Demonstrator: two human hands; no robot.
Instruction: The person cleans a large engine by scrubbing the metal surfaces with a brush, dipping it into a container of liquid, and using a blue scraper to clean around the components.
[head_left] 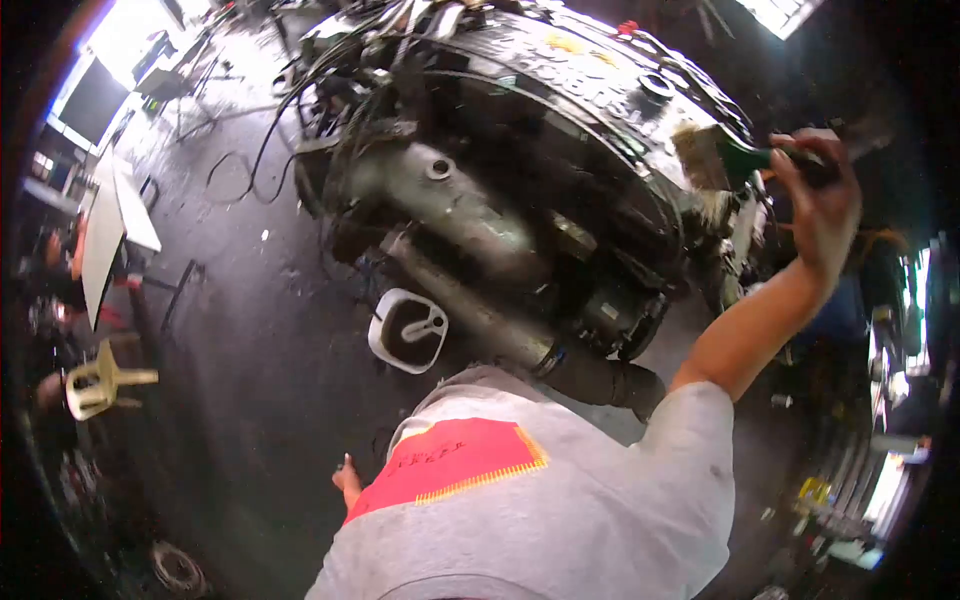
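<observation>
While my right hand (822, 195) clenches the green handle of a paintbrush (722, 155), its bristles rest against the upper right side of the dark engine (520, 200). My left hand (347, 482) hangs low beside my shirt; its grip cannot be told.

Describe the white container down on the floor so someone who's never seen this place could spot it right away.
Find the big greasy engine filling the middle of the view. Below its lower pipes, on the dark floor, sits a cut-open white container with dark liquid inside. It is the only white vessel beside the engine, and a pale handle-like piece shows within it.
</observation>
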